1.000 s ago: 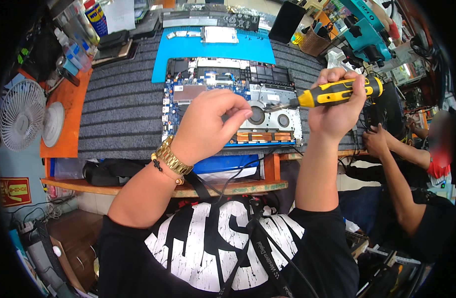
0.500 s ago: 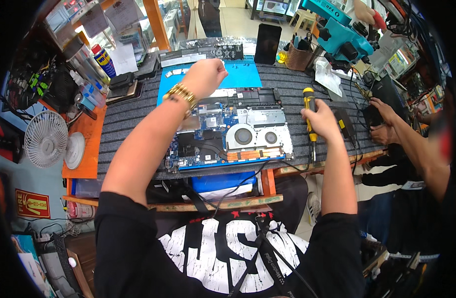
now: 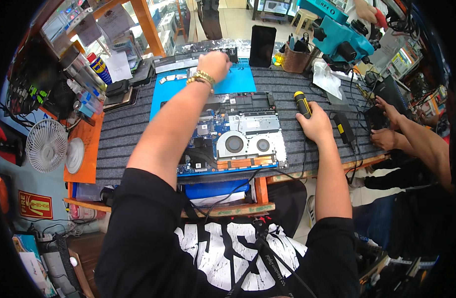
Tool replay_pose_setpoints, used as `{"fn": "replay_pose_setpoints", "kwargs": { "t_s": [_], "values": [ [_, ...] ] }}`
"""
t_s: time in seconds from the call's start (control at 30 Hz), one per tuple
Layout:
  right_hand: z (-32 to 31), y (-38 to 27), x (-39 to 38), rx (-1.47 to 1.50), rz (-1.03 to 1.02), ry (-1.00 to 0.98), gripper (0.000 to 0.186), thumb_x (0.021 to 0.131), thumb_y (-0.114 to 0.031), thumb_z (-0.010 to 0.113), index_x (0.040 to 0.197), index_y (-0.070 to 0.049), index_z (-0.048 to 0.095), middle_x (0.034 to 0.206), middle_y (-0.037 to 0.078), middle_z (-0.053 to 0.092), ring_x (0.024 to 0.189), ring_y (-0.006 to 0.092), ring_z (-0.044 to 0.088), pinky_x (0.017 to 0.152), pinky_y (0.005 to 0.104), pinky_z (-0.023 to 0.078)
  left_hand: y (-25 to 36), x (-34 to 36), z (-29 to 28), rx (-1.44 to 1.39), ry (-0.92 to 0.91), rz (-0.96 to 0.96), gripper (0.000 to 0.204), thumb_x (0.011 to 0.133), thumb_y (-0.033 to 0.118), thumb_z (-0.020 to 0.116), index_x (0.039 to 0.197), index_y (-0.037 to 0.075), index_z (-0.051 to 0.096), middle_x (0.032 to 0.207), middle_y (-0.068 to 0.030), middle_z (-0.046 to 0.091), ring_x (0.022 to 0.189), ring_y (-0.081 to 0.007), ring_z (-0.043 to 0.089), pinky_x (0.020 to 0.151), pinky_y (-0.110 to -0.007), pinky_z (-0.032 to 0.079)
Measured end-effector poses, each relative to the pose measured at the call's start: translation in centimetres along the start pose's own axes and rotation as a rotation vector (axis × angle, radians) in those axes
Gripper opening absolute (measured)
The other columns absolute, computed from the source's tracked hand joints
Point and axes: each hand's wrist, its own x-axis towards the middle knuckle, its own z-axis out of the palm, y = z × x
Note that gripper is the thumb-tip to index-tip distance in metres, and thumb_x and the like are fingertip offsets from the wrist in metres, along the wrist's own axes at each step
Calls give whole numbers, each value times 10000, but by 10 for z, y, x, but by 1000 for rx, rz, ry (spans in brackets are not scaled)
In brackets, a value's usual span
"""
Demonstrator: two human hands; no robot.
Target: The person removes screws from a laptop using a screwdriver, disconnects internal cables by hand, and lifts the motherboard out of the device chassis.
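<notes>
An opened laptop base (image 3: 260, 124) lies on the bench, with its blue circuit board, two round fans and copper heat pipes exposed. My left hand (image 3: 215, 66) is over the far part of a blue work mat (image 3: 242, 83), near a long black battery (image 3: 175, 62). Its fingers are curled together and slightly blurred; whatever they may hold is hidden. To the right of the laptop, my right hand (image 3: 315, 123) is closed around a yellow-and-black screwdriver (image 3: 302, 103). The shaft does not show. Small pale pieces (image 3: 172, 78) sit on the mat's left part.
A black phone (image 3: 262, 45) stands upright behind the mat, beside a brown tool holder (image 3: 295, 59). A teal microscope (image 3: 337, 39) rises at the far right. Another person's hands (image 3: 386, 126) work near a black adapter (image 3: 343, 128). A white fan (image 3: 47, 144) stands left.
My left hand has moved right and slightly farther over the mat. The screwdriver in my right hand has tilted, and its shaft has gone out of sight. The whole view has shifted slightly.
</notes>
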Motion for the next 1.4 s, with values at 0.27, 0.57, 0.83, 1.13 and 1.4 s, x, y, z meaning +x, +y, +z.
{"fn": "replay_pose_setpoints", "kwargs": {
  "t_s": [0.27,0.57,0.83,1.13,1.4],
  "values": [
    [4,4,0,-25,-17,8,613,969,-436,799,1425,-45,680,1370,235,724,1282,446,703,1085,518,559,-26,-80,-122,-382,162,112,312,1033,346,792,1115,55,869,996,-165,837,916,-333,809,851,-432,635],
    [-11,-60,-27,167,-265,25,418,1004,-306,810,1307,-23,765,1161,173,768,1026,351,758,931,467,610,-76,-215,-159,-840,318,-343,307,1080,268,808,1134,-33,830,935,-35,813,813,-58,683,719,-259,540],
    [28,-156,-23,191,-589,-223,233,973,-117,824,1171,6,820,1026,128,760,890,248,739,845,379,608,-55,-232,-137,-461,238,85,129,979,153,826,1033,36,833,890,-68,751,857,-271,711,780,-407,551],
    [33,-163,-7,236,-718,-322,114,940,-55,826,1034,10,820,942,123,749,815,213,732,779,356,609,40,-265,-158,-351,-149,396,497,916,420,865,1323,148,775,1475,-96,684,1475,-363,553,1255,-677,335],
    [8,-166,-23,397,-504,-477,91,1002,-56,797,1061,11,780,848,47,767,780,107,674,741,311,565,67,-277,-151,-340,-313,358,615,920,532,848,1418,182,766,1592,-139,618,1584,-427,457,1299,-777,212]
  ]
}}
